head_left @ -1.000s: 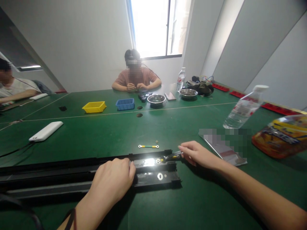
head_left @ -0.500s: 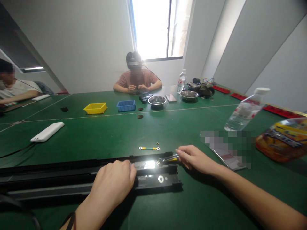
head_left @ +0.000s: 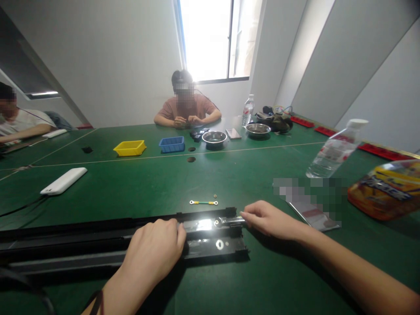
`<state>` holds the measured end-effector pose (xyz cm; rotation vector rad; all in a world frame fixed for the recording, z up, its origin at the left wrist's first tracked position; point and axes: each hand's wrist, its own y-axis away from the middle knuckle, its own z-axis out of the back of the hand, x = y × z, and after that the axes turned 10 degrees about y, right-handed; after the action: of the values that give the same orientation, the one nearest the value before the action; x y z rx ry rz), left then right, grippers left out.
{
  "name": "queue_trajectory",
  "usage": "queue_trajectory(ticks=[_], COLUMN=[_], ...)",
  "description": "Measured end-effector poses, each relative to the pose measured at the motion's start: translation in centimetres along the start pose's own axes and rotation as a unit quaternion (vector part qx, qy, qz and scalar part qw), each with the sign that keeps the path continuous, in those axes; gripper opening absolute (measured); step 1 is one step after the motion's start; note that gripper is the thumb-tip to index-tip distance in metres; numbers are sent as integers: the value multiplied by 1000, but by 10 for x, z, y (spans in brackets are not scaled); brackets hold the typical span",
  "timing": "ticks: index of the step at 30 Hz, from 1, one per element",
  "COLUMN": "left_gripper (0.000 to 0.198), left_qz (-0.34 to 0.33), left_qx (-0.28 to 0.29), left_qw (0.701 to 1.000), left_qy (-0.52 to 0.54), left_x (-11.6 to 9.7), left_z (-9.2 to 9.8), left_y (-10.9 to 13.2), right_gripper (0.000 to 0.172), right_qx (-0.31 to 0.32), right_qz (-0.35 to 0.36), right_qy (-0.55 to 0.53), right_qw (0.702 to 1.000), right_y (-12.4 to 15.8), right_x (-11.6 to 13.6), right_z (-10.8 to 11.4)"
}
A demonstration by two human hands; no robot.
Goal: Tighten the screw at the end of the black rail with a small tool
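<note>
Swinging wrench (head_left: 231, 220) nearer in line with black rail (head_left: 210, 254) than half second ago; fastener (head_left: 216, 222) under its head probably turned slightly. Right hand (head_left: 271, 218) pinches wrench's outer end; left hand (head_left: 157, 245), apart, clamps rail on counter (head_left: 147, 183).

The big green table (head_left: 131, 188) held a long black rail (head_left: 98, 229), with a short green wire (head_left: 205, 202) just behind it. Farther back stood a yellow tray (head_left: 129, 152), a blue tray (head_left: 172, 147) and two shiny bowls (head_left: 214, 145).
</note>
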<state>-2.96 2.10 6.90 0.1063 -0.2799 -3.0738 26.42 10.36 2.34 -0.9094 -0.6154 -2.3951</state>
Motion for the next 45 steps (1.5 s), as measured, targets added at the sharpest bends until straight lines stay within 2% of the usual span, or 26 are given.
queue_trajectory(ticks=[6,12,23,26,30,32,35,39,42,45], left_gripper=[43,43,42,42,41,39,34,28,28,36], left_qz=[4,-4,-3,-6,-5,-8,-60,-201,-286,-312], left_qx=[4,-6,-12,-14,-44,-65,-100,-156,-132,-103], left_qw=[1000,1000,1000,1000,999,998,993,966,944,937], left_qy=[5,13,18,12,4,1,10,44,95,117], left_x=[0,0,0,0,-1,-2,-5,-9,-12,-13], left_z=[2,1,0,-1,-1,-3,-6,-13,-19,-23], left_y=[0,-1,0,1,1,1,1,1,3,4], right_gripper=[47,52,53,53,53,54,53,51,48,47], right_qx=[31,71,79,55,-56,-89,-93,-102,-106,-106], right_qz=[33,8,-29,-43,-21,-20,-17,-6,2,0], right_qy=[72,14,-51,-81,-94,-129,-156,-158,-155,-147], right_qw=[996,997,995,994,994,987,983,982,982,984], right_y=[6,8,8,8,4,2,-2,-2,-1,-2], right_x=[6,6,2,-2,-6,-8,-9,-8,-6,-5], right_z=[5,9,9,10,6,2,-5,-10,-11,-11])
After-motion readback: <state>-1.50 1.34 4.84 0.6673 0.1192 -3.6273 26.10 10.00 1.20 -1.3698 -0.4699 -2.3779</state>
